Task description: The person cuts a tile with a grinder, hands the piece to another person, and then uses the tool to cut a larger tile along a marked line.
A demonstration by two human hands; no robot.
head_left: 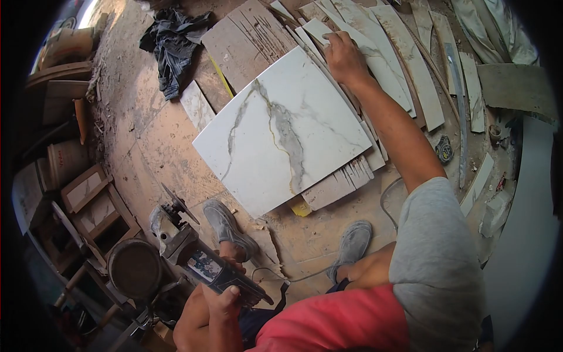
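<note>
While left hand [212, 311] half hides grinder [190, 255], right hand [343, 56] touches tile [281, 132]

The large square white tile with grey veins [281, 132], centre frame, looks like smooth ceramic with a faint sheen. The dark angle grinder [187, 252], lower left, has a scuffed plastic body and a bare metal head. The crumpled dark cloth [173, 44], upper left, is matt. The brown floor [158, 141] is rough and dusty.

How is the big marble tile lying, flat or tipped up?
Flat, face up: the marble tile rests on boards, with the right hand at its far corner.
</note>
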